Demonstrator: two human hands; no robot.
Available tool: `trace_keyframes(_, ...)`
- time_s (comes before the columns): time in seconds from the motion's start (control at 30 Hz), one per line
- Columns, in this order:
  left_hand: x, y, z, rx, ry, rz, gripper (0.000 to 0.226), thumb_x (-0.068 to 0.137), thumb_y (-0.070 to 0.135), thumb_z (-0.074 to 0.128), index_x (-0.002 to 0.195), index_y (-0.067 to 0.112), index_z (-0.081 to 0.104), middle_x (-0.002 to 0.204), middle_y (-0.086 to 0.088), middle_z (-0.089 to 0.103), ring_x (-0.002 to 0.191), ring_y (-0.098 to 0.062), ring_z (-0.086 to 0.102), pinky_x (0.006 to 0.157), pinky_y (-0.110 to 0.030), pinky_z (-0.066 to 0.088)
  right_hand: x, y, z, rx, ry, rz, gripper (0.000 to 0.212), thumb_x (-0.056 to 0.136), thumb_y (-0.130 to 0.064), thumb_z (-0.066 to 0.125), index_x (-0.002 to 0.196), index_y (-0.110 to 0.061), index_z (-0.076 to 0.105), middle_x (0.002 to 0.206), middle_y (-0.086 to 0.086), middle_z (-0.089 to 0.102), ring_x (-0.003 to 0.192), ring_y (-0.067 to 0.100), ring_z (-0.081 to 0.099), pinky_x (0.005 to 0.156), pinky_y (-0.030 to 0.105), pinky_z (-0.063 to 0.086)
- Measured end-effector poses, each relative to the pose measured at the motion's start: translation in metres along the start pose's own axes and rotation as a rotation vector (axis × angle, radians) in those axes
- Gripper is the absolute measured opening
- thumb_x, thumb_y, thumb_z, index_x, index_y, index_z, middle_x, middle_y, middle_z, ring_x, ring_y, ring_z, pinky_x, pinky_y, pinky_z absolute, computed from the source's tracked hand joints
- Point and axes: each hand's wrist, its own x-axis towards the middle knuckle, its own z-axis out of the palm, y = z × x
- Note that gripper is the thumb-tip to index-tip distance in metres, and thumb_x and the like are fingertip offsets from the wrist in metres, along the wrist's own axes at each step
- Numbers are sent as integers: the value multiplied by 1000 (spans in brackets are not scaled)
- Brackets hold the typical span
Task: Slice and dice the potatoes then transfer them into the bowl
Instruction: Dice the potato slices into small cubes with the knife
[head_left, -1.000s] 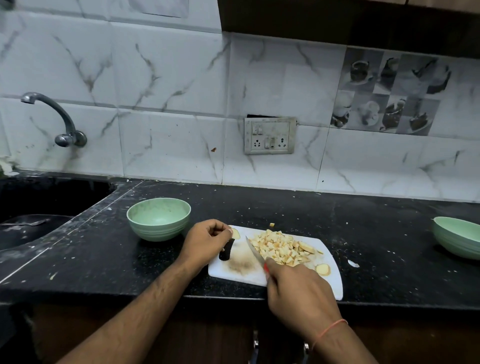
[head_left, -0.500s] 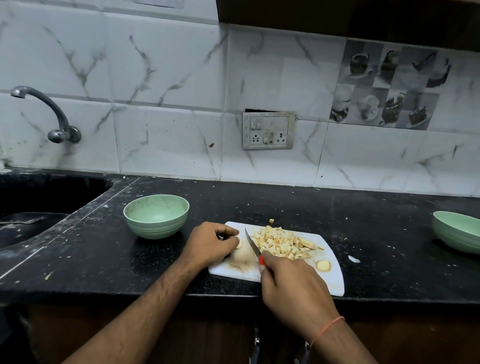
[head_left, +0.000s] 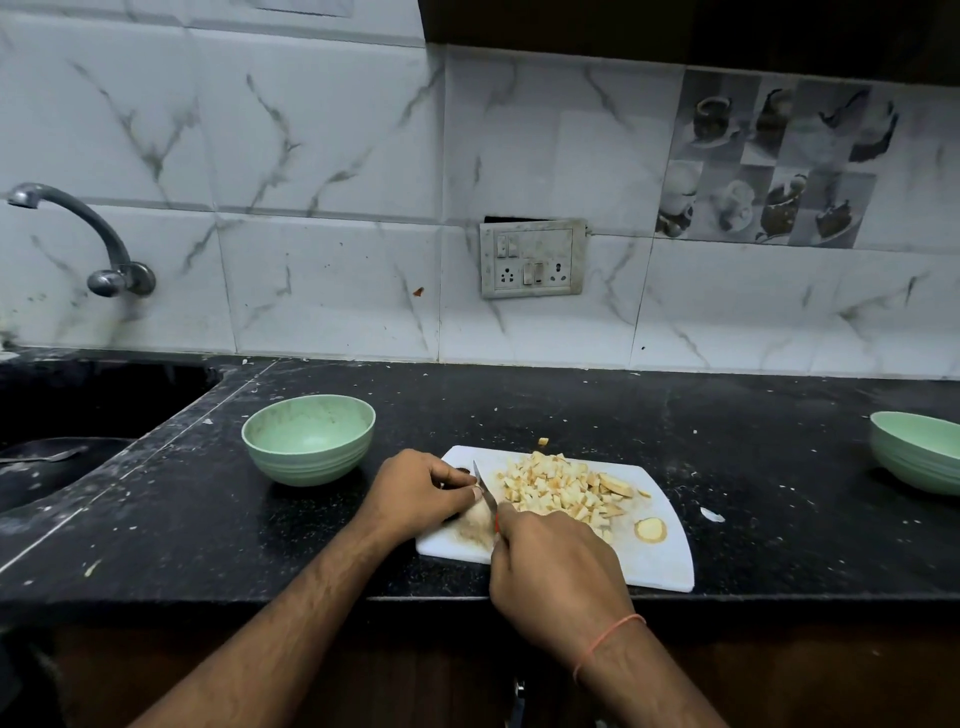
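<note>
A white cutting board (head_left: 670, 558) lies at the counter's front edge. A pile of diced potato (head_left: 558, 483) covers its middle, and one round potato slice (head_left: 650, 530) lies at its right. My left hand (head_left: 418, 491) is curled at the board's left end, pinching a small potato piece that is mostly hidden under the fingers. My right hand (head_left: 553, 564) grips a red-handled knife (head_left: 484, 484) whose blade points away from me and stands right beside my left fingertips. A pale green bowl (head_left: 308, 438) stands left of the board.
A second green bowl (head_left: 922, 451) sits at the far right. The dark sink (head_left: 62, 415) with a tap (head_left: 88, 236) lies at the left. A stray potato cube (head_left: 543, 441) and a white scrap (head_left: 711, 514) lie on the black counter (head_left: 753, 431). A wall socket (head_left: 532, 258) hangs behind.
My left hand has curled down over the piece at the board's left end, covering the hole in the board. The knife blade has moved left, up against my left fingers.
</note>
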Motion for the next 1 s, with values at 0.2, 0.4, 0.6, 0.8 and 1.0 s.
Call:
trace_keyframes(0.2, 1, -2, 3, 21, 15, 32, 13, 81, 41, 89, 85, 51, 81, 93, 29, 77, 92, 12, 69, 85, -19, 54, -6, 3, 0, -85, -65, -51, 50, 102, -28, 40, 152, -24, 37, 107, 8, 67, 102, 33, 62, 68, 34, 34)
trace_keyframes(0.4, -1, 1, 2, 46, 14, 42, 9, 85, 40, 86, 85, 48, 82, 94, 27, 77, 97, 10, 69, 89, -21, 54, -21, 14, -16, -62, -70, -76, 41, 104, -32, 39, 145, -29, 47, 105, 6, 66, 101, 30, 61, 73, 38, 42)
trace_keyframes(0.6, -5, 4, -2, 6, -9, 17, 13, 87, 27, 80, 90, 38, 86, 100, 26, 78, 98, 12, 69, 93, -20, 55, -22, 16, -21, 53, 6, -36, 38, 106, -37, 36, 140, -28, 50, 98, 2, 66, 95, 27, 61, 71, 37, 45)
trace_keyframes(0.8, -10, 11, -4, -24, 2, -45, 18, 87, 23, 75, 87, 38, 85, 83, 22, 79, 76, 2, 73, 80, -26, 61, -15, 11, -15, 84, 10, -25, 38, 106, -36, 36, 139, -28, 52, 99, 2, 68, 94, 26, 61, 72, 39, 49)
trace_keyframes(1.0, -12, 15, -5, -94, 10, -87, 28, 90, 13, 65, 91, 34, 84, 71, 10, 78, 66, -2, 72, 65, -18, 54, -12, 9, -11, 98, 13, -14, 27, 104, -35, 37, 121, -27, 56, 93, 1, 65, 89, 27, 60, 66, 38, 44)
